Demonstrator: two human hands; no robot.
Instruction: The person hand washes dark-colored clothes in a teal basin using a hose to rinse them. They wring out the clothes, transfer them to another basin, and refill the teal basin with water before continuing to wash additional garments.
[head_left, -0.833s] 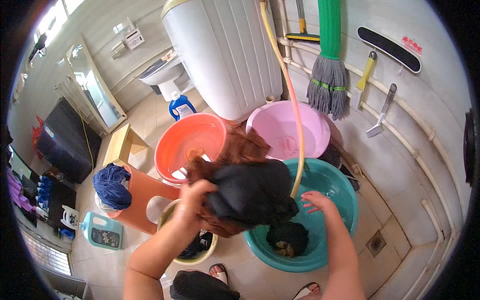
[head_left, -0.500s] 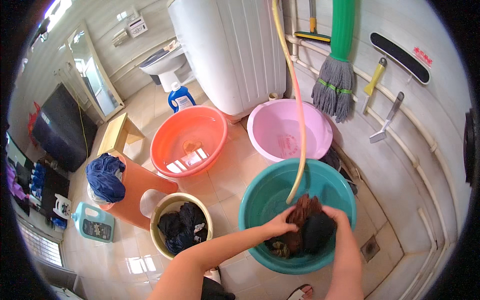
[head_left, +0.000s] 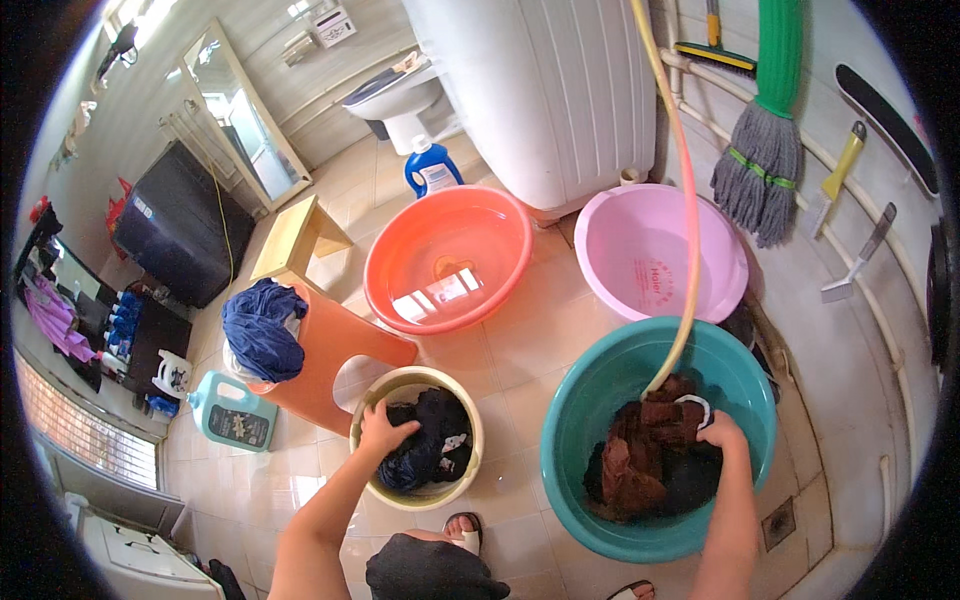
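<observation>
Brown cloth lies in a teal basin on tiles.

The place looked like a household bathroom that doubled as a laundry space. A toilet stood at the back, with a tall mirror to its left. A drain was set into the tiled floor. A mop hung by the wall, and dark clothes lay in a teal basin, near orange and pink ones.
</observation>
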